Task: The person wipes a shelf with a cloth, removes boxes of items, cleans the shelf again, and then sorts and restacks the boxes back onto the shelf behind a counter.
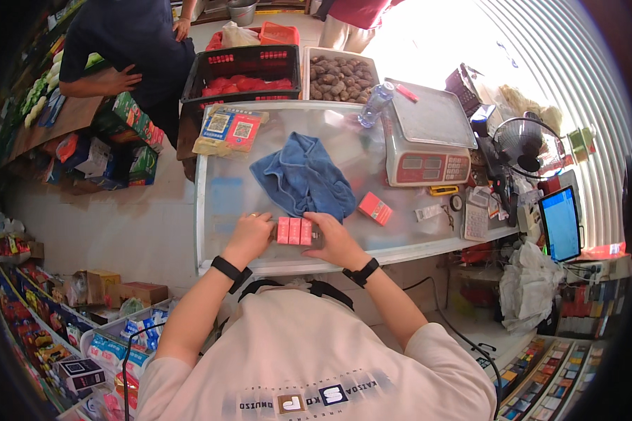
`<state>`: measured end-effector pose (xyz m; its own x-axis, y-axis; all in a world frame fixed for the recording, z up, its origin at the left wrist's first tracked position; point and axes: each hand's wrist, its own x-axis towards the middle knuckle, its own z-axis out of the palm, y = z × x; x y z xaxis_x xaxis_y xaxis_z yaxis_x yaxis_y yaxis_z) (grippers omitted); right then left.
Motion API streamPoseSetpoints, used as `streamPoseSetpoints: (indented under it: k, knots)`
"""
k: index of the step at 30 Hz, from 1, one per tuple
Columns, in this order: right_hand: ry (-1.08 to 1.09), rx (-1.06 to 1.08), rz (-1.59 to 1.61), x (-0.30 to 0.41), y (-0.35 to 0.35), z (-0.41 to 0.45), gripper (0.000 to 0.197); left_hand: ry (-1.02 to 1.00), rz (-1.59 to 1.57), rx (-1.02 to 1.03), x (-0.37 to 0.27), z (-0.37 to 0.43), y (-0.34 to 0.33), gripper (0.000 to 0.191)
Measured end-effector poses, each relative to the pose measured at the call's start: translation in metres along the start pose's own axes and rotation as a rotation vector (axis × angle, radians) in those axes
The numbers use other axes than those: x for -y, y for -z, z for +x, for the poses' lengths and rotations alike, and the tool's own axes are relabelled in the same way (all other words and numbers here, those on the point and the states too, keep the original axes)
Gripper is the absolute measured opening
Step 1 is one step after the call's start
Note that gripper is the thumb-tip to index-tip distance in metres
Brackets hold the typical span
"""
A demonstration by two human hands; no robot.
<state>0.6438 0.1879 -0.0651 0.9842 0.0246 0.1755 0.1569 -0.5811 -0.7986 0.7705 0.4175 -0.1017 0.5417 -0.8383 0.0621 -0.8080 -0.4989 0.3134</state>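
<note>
Three small red-and-pink boxes point(294, 231) stand side by side near the front edge of a glass-topped counter point(226, 202). My left hand point(250, 237) is at their left side, with its fingertips beside a clear holder or case around them; whether it grips is not plain. On the right, my right hand point(333, 239) curves around the same group, thumb and fingers apart at its side. Just beyond both hands lies a crumpled blue cloth point(305, 176). Another red box point(375, 208) lies flat to the right of the cloth.
A price-computing scale point(429, 137), a plastic bottle point(376, 105), a yellow utility knife point(443, 190), tape roll point(456, 202) and calculator point(475, 221) are at the right. Printed code cards point(230, 130) lie at the back left. Beyond are crates point(242, 73) and two people point(131, 47).
</note>
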Motion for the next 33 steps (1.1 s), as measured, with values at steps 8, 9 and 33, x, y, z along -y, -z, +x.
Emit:
streamPoseSetpoints:
  k: [8,9,33]
  knots:
    - [-0.267,-0.307,-0.688,-0.090,0.082,-0.028,0.073,0.014,0.011,0.044,-0.005,0.003,0.008,0.017]
    - [-0.314,-0.255,-0.720,-0.090,0.087,-0.027,0.073,0.019,0.021,0.053,-0.005,0.003,0.009,0.016]
    - [-0.433,-0.156,0.778,-0.018,0.049,-0.018,0.050,0.011,0.015,-0.013,-0.005,-0.001,0.007,0.008]
